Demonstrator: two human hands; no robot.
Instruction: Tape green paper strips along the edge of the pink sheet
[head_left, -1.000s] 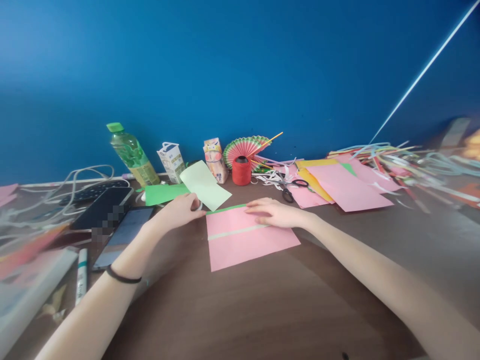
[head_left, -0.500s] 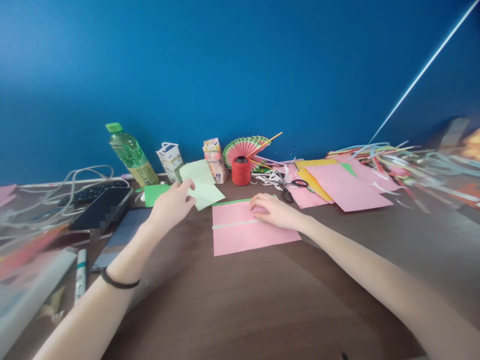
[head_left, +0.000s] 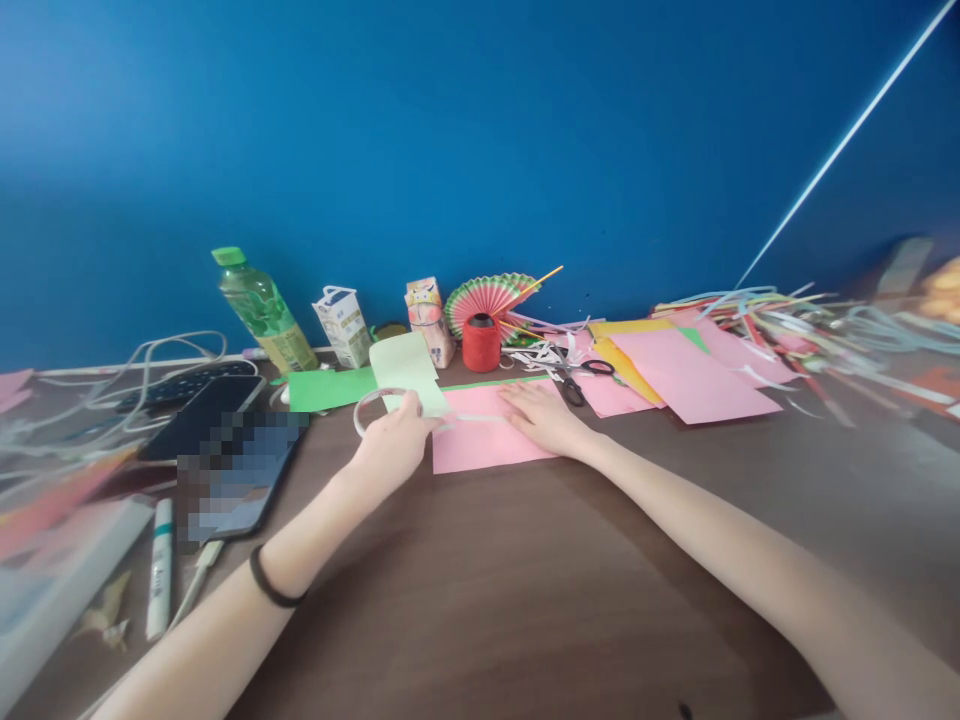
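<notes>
Hands apart over the brown desk (head_left: 487,580): right hand (head_left: 549,415) flat, fingers spread, on the pink sheet (head_left: 472,450), which lies mid-desk. Smaller pale green sheet (head_left: 405,365) — just beyond the left hand (head_left: 394,442), whose fingers are clamped on a tape roll (head_left: 358,411). Narrowest item — a whitish strip (head_left: 481,418) across the pink sheet.

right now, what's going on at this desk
A person's right hand rests flat on a pink sheet with a pale strip across it. The left hand, by the sheet's left edge, holds a pale ring, probably tape. A light green sheet is beyond the left hand, scissors beyond the right, and a red spool behind the pink sheet.
</notes>
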